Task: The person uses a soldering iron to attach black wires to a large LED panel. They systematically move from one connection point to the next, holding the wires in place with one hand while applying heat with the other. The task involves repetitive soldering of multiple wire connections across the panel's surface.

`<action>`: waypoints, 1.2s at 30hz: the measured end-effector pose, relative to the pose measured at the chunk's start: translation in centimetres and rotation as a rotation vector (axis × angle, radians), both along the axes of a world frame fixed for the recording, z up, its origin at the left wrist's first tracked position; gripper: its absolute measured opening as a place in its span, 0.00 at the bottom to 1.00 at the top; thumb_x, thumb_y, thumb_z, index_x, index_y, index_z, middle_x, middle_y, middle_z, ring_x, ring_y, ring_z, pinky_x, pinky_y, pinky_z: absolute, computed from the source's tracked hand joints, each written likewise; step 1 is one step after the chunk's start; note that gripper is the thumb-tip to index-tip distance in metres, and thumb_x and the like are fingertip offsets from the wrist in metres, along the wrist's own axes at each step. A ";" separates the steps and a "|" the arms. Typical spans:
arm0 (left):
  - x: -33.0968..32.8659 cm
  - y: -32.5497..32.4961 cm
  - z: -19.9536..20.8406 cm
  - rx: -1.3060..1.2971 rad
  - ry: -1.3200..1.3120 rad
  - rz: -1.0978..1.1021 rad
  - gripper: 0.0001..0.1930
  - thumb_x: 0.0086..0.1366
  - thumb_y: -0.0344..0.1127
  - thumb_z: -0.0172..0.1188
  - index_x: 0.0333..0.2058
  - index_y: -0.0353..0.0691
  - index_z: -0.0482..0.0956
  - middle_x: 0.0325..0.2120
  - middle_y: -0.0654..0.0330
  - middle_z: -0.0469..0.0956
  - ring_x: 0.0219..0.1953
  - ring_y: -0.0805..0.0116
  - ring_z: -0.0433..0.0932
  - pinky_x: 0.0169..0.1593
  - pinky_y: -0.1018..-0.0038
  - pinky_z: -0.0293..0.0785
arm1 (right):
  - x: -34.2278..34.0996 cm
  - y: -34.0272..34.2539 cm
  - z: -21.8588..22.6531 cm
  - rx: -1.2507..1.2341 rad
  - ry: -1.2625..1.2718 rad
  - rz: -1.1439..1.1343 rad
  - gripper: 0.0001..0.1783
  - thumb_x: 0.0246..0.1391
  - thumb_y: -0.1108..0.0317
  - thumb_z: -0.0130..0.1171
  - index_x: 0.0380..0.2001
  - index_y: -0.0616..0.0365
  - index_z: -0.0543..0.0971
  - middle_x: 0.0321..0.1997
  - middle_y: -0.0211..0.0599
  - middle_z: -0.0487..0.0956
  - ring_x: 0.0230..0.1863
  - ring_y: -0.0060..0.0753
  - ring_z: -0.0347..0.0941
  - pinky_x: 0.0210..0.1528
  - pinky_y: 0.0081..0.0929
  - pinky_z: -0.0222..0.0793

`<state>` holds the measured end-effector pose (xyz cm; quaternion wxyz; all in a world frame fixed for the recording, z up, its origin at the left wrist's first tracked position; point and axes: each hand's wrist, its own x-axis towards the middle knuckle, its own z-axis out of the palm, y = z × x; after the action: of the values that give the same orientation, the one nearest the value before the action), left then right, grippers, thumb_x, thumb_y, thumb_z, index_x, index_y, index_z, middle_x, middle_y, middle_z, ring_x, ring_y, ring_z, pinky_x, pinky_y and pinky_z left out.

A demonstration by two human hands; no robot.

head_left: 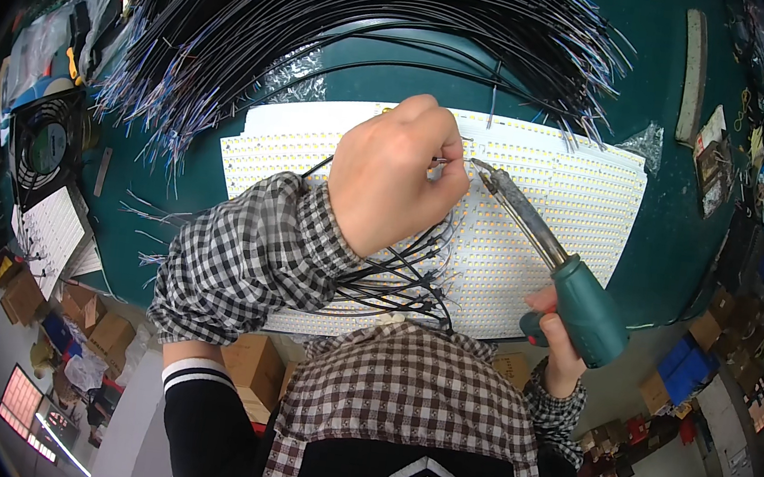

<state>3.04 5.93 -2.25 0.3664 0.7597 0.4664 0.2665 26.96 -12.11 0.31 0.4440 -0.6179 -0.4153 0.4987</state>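
My left hand (399,170) is closed in a pinch over the LED board sheet. A thin black cable (317,168) runs under that hand, and its end shows at the fingertips. My right hand (565,354) grips the green handle of a soldering gun (590,314). The gun's metal tip points up and left, close to my left fingertips; whether it touches the wire cannot be made out. Under both lies a white LED board sheet (541,247) dotted with rows of small yellow chips. Several black cables (396,282) lie across its near part, partly hidden by my left sleeve.
A large bundle of black cables (362,1) with stripped ends arches across the back of the green table (651,24). A black fan (44,143) stands at the left, near more LED boards (53,234). A long narrow strip (693,76) lies at the right.
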 end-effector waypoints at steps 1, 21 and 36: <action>0.0 0.0 0.1 -0.003 -0.001 0.002 0.08 0.50 0.22 0.67 0.26 0.36 0.75 0.25 0.58 0.75 0.27 0.62 0.78 0.31 0.71 0.75 | 0.1 0.0 0.0 -0.004 -0.011 0.003 0.25 0.47 0.75 0.74 0.49 0.71 0.79 0.37 0.41 0.85 0.38 0.32 0.83 0.44 0.31 0.81; 0.0 -0.1 -0.1 0.031 0.018 -0.005 0.08 0.50 0.23 0.67 0.26 0.36 0.75 0.25 0.58 0.75 0.26 0.62 0.78 0.30 0.71 0.75 | -0.5 0.0 1.1 -0.030 0.003 -0.033 0.23 0.58 0.62 0.64 0.45 0.75 0.77 0.36 0.48 0.79 0.37 0.43 0.78 0.45 0.45 0.79; -2.0 -3.5 4.1 0.192 0.137 -0.096 0.10 0.59 0.30 0.69 0.35 0.35 0.77 0.30 0.55 0.79 0.29 0.59 0.81 0.32 0.68 0.76 | -0.1 -0.5 0.9 0.023 0.060 -0.125 0.33 0.60 0.57 0.62 0.57 0.77 0.70 0.36 0.42 0.77 0.37 0.39 0.77 0.41 0.41 0.79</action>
<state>1.02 2.45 1.82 0.2716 0.8291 0.4261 0.2394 26.87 -12.60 1.19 0.4936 -0.6222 -0.3682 0.4833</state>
